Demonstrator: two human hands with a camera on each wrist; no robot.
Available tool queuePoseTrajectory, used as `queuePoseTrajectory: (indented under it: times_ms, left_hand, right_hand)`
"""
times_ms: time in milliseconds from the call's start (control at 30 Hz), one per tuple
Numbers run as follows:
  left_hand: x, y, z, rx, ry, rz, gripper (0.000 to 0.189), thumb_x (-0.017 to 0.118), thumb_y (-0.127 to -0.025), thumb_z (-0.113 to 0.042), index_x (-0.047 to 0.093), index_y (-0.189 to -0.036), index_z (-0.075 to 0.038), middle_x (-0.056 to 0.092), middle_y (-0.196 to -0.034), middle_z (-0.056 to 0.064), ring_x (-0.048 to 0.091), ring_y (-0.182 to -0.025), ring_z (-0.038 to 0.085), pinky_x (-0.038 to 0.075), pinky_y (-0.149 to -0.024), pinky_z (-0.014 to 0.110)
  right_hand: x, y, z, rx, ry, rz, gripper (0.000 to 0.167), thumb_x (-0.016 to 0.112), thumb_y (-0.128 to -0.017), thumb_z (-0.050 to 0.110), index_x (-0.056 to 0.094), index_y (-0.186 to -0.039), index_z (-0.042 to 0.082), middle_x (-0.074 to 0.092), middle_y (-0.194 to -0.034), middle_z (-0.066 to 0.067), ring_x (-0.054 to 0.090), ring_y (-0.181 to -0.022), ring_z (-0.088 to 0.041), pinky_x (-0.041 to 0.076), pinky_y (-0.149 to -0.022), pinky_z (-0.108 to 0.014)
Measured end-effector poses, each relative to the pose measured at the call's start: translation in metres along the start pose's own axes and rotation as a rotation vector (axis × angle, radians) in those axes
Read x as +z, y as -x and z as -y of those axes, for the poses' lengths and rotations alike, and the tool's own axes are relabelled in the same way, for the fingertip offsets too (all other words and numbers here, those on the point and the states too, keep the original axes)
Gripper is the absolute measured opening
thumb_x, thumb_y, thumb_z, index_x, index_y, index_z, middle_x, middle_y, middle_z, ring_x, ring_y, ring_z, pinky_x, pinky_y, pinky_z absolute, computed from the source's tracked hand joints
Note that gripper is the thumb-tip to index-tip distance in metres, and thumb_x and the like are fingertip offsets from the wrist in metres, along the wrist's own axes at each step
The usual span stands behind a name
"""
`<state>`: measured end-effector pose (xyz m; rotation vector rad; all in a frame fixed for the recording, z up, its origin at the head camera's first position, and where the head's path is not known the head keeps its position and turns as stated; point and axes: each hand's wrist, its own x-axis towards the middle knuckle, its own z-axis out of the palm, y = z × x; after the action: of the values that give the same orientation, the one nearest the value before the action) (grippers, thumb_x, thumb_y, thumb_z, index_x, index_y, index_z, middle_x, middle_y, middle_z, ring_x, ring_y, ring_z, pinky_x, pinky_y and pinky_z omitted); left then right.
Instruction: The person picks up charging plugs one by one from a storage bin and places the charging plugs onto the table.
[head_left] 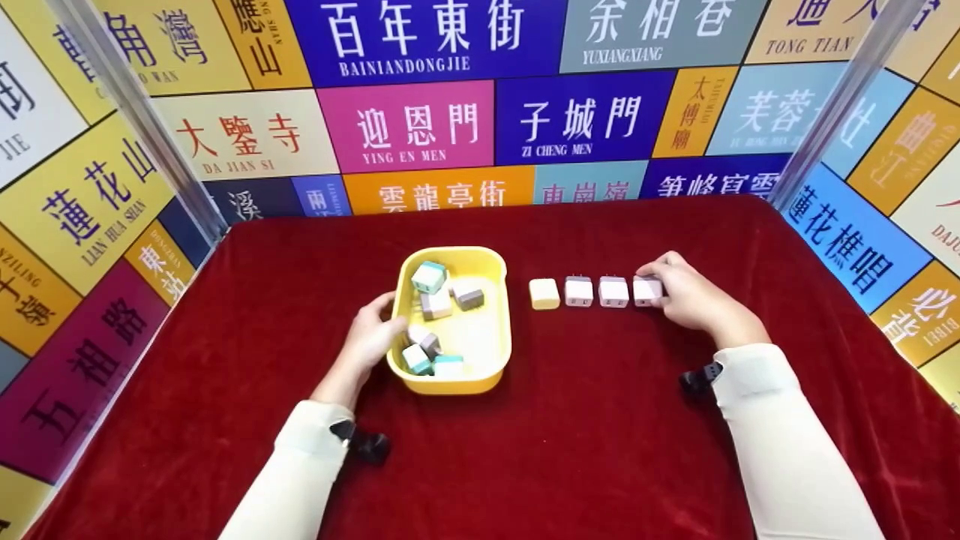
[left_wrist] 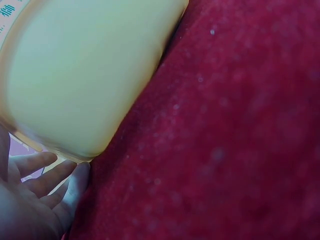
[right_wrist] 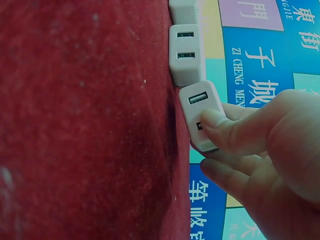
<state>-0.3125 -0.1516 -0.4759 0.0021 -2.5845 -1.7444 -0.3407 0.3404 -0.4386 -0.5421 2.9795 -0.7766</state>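
In the head view my right hand (head_left: 690, 292) pinches a white USB wall charger (head_left: 645, 291) at the right end of a row. The right wrist view shows the thumb over one of its two ports, the charger slightly tilted. Left of it stand two white-and-grey chargers (head_left: 613, 292) and a pale yellow block (head_left: 544, 294), likely a charger too. My left hand (head_left: 373, 330) holds the left side of a yellow tub (head_left: 499, 382), thumb at the rim, fingers against the outer wall (left_wrist: 75, 90). Several chargers lie loose in the tub, including a teal-and-white one (head_left: 429, 277).
A dark red cloth (head_left: 570, 450) covers the table. Behind and beside it stand panels with coloured name signs (head_left: 420, 124). Metal posts (head_left: 150, 112) rise at the back corners. Each wrist carries a small black camera (head_left: 371, 446).
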Motion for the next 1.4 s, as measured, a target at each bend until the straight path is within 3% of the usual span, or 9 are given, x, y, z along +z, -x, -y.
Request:
queuePoseTrajectory:
  times_ms: [333,800,1100,1400]
  left_hand:
    - [-0.0001,0.0002,-0.0003,0.006,0.013,0.009,0.060,0.059,-0.089,-0.003,0.059,-0.149,0.001,0.069,-0.126,0.022,0.062,-0.110,0.028,0.051,-0.092,0.031]
    - [-0.0009,0.0006,-0.0008,-0.001,0.015,0.008,0.061,0.059,-0.089,-0.003,0.057,-0.150,0.001,0.068,-0.128,0.022,0.062,-0.111,0.028,0.051,-0.093,0.032]
    - [-0.0011,0.0013,-0.0007,0.003,0.015,0.003,0.060,0.058,-0.088,-0.003,0.059,-0.148,0.001,0.069,-0.124,0.021,0.061,-0.110,0.028,0.049,-0.093,0.031]
    - [-0.0006,0.0004,0.0004,-0.009,0.011,0.003,0.061,0.059,-0.089,-0.004,0.058,-0.150,0.000,0.068,-0.126,0.021,0.060,-0.111,0.027,0.049,-0.095,0.032]
  right_hand:
    - [0.0015,0.0009,-0.0038,0.027,0.056,0.031,0.039,0.066,-0.094,-0.007,0.064,-0.134,-0.009,0.051,-0.123,-0.024,0.052,-0.113,-0.039,0.044,-0.102,-0.053]
    - [0.0041,0.0000,-0.0049,-0.026,0.105,-0.008,0.038,0.065,-0.093,-0.007,0.067,-0.131,-0.008,0.054,-0.122,-0.023,0.056,-0.114,-0.040,0.046,-0.103,-0.055]
    - [0.0058,-0.0004,-0.0055,-0.021,0.110,-0.022,0.038,0.071,-0.093,-0.004,0.069,-0.131,-0.006,0.056,-0.124,-0.022,0.057,-0.117,-0.040,0.046,-0.106,-0.055]
    - [0.0060,0.0008,-0.0051,0.000,0.119,-0.032,0.040,0.068,-0.093,-0.006,0.068,-0.133,-0.005,0.055,-0.125,-0.020,0.057,-0.117,-0.039,0.046,-0.105,-0.055]
